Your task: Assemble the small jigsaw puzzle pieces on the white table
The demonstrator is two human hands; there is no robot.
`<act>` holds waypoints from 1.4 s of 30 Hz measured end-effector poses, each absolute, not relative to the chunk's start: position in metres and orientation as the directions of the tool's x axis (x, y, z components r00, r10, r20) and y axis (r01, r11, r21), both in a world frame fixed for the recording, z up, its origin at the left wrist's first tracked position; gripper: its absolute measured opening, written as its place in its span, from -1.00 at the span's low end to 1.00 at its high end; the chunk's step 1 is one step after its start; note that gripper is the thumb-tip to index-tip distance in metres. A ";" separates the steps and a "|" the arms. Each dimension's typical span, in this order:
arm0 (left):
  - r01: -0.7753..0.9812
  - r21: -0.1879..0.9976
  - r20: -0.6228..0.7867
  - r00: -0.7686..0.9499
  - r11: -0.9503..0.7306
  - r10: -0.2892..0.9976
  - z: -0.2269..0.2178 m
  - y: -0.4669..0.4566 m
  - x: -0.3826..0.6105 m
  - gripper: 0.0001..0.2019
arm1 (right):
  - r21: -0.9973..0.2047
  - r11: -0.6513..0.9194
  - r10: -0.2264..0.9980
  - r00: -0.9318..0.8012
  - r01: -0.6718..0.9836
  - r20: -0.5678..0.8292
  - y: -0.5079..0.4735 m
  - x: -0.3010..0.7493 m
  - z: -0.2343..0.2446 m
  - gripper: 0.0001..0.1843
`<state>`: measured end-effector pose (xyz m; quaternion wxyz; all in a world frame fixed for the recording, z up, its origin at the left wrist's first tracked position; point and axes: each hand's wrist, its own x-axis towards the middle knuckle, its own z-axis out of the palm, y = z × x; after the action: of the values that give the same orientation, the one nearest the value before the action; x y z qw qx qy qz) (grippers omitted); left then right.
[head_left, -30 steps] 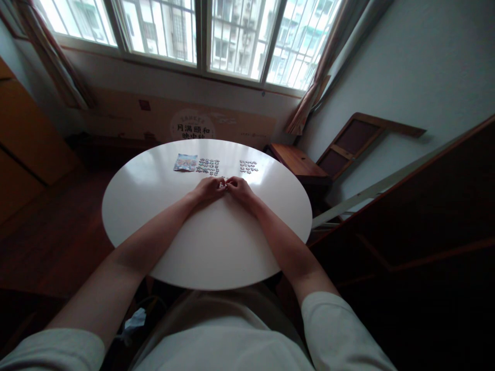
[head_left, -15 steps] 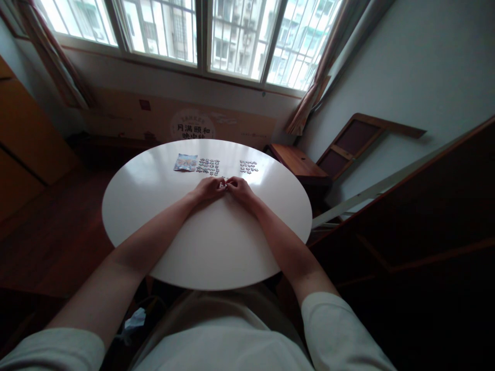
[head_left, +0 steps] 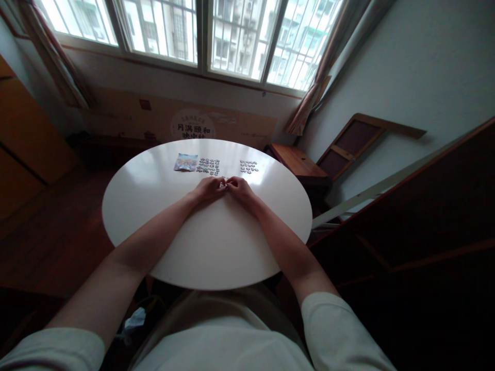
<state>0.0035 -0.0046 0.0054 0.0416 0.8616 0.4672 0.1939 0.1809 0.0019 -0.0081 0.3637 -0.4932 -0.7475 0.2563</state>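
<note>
Over the middle of the table my left hand (head_left: 211, 187) and my right hand (head_left: 238, 187) meet, fingertips almost touching. Both are closed in a pinch on small jigsaw puzzle pieces (head_left: 222, 184), mostly covered by the fingers. Just beyond my left hand lie loose jigsaw pieces in rows (head_left: 209, 166). A second, smaller group of jigsaw pieces (head_left: 248, 166) is laid out beyond my right hand. To the left of the first group lies a flat, colourful picture sheet or packet (head_left: 186, 162).
The round white table (head_left: 216, 247) stands before me, its near edge close to my body. A low wooden cabinet (head_left: 296, 159) sits beyond its right side, and a wooden frame (head_left: 351, 141) leans on the wall. Barred windows (head_left: 240, 38) line the far wall.
Almost nothing differs. Both hands keep their pinch at the same spot, and the piece groups lie as before.
</note>
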 end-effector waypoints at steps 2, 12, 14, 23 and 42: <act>0.790 0.257 0.295 0.485 -0.557 0.824 0.005 -0.004 0.003 -0.68 | -0.739 0.383 0.923 -0.252 0.554 0.290 0.001 0.181 -0.008 -0.86; 0.775 0.266 0.318 0.490 -0.573 0.812 0.003 -0.004 0.003 -0.69 | -0.745 0.378 0.926 -0.246 0.550 0.288 -0.001 0.181 -0.007 -0.84; 0.770 0.267 0.325 0.494 -0.579 0.807 0.003 -0.004 0.003 -0.69 | -0.743 0.379 0.925 -0.243 0.552 0.292 -0.001 0.180 -0.007 -0.85; 0.763 0.285 0.321 0.494 -0.580 0.808 0.000 0.000 0.001 -0.70 | -0.745 0.391 0.920 -0.238 0.540 0.310 0.003 0.180 -0.009 -0.86; 0.756 0.260 0.351 0.506 -0.601 0.788 -0.005 0.004 0.001 -0.68 | -0.748 0.398 0.917 -0.246 0.531 0.313 0.005 0.182 -0.012 -0.87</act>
<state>0.0011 0.0044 -0.0052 0.0364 0.8671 0.4450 0.2209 0.1818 0.0049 -0.0121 0.3763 -0.4852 -0.7465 0.2565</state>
